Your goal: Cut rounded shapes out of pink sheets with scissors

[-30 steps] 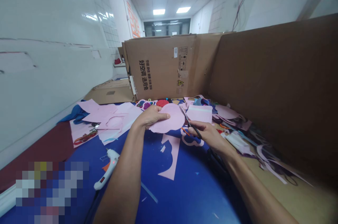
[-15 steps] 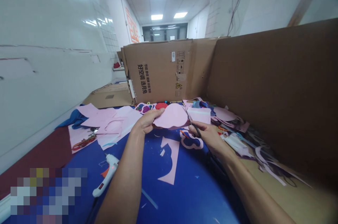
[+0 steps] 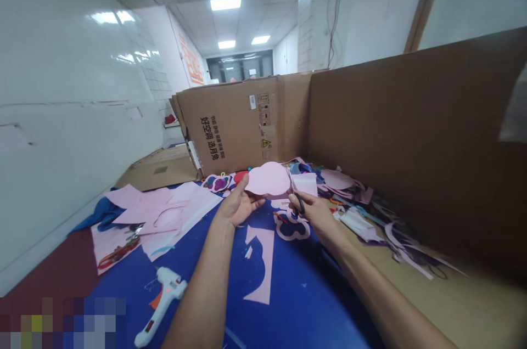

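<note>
Now the left hand (image 3: 236, 207) pinches the left edge of the pink piece (image 3: 269, 179) at mid-frame; its thumb, which lay across the face a second ago, has slid to the rim, and the other fingers spread loosely below. That likely means the piece is being turned against the blades. The right hand (image 3: 315, 209), right of centre, is curled around the scissors (image 3: 297, 198), blades up at the piece's right edge; whether they are biting, I cannot tell. The piece looks pale, thin and flat, with a lobed outline and a darker strip under its lower right edge. Below, in the lower middle, a curved-edge offcut (image 3: 268, 261) lies apart; a glue gun (image 3: 162, 302) rests lower left.
</note>
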`<state>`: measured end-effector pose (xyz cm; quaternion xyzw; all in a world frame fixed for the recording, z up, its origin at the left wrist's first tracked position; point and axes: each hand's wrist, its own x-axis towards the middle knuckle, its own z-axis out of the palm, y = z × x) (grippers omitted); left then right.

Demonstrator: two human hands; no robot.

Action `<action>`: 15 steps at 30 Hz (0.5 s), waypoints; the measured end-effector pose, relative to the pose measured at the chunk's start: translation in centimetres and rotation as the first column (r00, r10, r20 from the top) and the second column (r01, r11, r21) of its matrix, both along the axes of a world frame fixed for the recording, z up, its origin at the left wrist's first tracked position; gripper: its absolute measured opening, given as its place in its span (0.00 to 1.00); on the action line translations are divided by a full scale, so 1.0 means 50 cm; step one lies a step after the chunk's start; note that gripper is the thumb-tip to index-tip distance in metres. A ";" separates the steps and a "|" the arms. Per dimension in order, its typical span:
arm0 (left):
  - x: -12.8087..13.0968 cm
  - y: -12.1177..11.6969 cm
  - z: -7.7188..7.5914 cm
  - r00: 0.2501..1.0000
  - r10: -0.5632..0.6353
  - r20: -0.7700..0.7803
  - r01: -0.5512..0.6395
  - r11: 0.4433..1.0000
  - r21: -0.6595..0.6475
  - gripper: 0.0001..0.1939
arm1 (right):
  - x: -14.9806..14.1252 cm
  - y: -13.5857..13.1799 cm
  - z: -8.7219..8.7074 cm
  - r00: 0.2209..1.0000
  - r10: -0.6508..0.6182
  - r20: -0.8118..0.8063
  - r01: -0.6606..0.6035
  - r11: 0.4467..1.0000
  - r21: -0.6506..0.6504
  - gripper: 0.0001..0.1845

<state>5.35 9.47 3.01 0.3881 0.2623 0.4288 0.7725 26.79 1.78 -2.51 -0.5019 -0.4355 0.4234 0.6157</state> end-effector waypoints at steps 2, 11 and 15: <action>0.014 -0.003 -0.003 1.000 0.009 -0.012 -0.008 1.000 0.011 0.21 | -0.001 0.000 0.000 1.000 -0.016 -0.011 0.016 1.000 -0.001 0.39; 0.090 -0.029 -0.008 0.966 0.236 -0.103 -0.220 0.964 0.147 0.18 | -0.011 0.004 -0.003 0.998 -0.035 -0.051 0.036 0.999 0.030 0.34; 0.110 -0.044 -0.004 0.919 0.346 -0.187 -0.324 0.936 0.140 0.16 | -0.016 0.002 0.001 0.997 -0.013 -0.078 0.017 0.998 0.060 0.33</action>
